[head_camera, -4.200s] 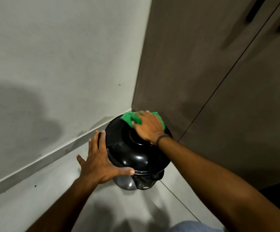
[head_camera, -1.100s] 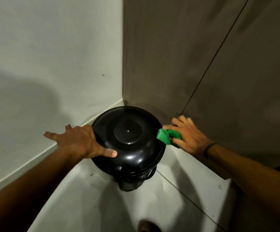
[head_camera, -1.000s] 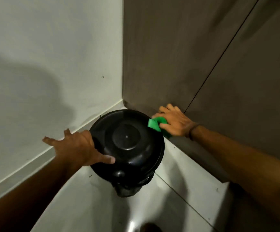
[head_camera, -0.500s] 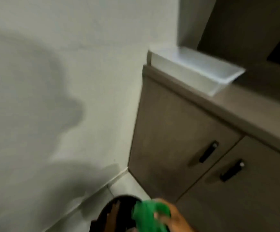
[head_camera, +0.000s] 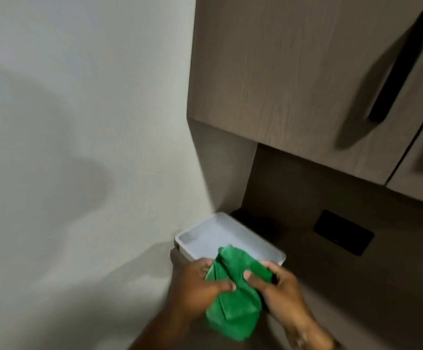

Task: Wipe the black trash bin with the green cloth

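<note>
From my head view I grip the green cloth (head_camera: pixel 233 296) bunched between my 2 hands, left hand (head_camera: pixel 197 286) and right hand (head_camera: pixel 281 291) both pinching it, just before the white tray's (head_camera: pixel 180 239) near edge on the countertop, the bin out of sight, so wiping looks finished.

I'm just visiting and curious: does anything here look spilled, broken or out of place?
Nothing stands out. Both hands, left and right, hold the bunched green cloth in front of a white tray in the corner. No spill or damage shows.
</note>
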Tool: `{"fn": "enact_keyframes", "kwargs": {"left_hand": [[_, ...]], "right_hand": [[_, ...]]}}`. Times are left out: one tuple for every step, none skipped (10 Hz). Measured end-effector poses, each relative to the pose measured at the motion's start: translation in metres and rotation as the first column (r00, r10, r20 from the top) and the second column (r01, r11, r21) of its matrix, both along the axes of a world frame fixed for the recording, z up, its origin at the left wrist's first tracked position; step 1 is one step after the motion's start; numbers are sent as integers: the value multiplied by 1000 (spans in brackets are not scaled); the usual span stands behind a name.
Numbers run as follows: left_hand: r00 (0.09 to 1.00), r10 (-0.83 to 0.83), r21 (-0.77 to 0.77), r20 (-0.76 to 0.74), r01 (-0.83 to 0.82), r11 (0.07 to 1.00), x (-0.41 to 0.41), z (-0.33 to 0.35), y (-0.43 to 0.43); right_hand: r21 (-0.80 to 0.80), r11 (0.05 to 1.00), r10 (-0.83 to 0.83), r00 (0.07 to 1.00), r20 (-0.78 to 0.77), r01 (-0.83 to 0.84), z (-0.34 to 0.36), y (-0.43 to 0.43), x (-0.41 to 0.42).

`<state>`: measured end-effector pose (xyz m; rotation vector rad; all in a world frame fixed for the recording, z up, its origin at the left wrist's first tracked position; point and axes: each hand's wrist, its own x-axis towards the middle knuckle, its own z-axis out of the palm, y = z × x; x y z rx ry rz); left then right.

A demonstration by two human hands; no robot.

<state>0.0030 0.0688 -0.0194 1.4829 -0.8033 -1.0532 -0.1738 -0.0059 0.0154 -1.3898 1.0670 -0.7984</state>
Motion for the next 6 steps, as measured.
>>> {"fn": "enact_keyframes", "kwargs": {"left_hand": [[988, 4, 165, 156, -30, 986, 29, 30, -74], [944, -70, 329, 322, -42, 943, 53, 29, -126], [888, -56, 384, 457, -140, 913, 57, 11, -157], [717, -149, 399, 681, -193, 896, 46, -17, -169], [571, -204, 389, 795, -222, 894, 35, -33, -164], [364, -153, 276, 919, -315, 908, 16, -24, -148]], "right_hand": [[-36, 995, -95, 973, -210, 90, 10, -78, 35], [-18, 998, -62, 904, -423, 60, -7, -137, 63], [-47, 998, -2, 779, -627, -35, -31, -171, 80], [-222, 966, -103, 597, -796, -130, -54, -179, 86], [-380, 884, -259, 393, -882, -271, -63, -169, 86], [-506, 798, -402, 336, -851, -327, -53, -149, 81]]}}
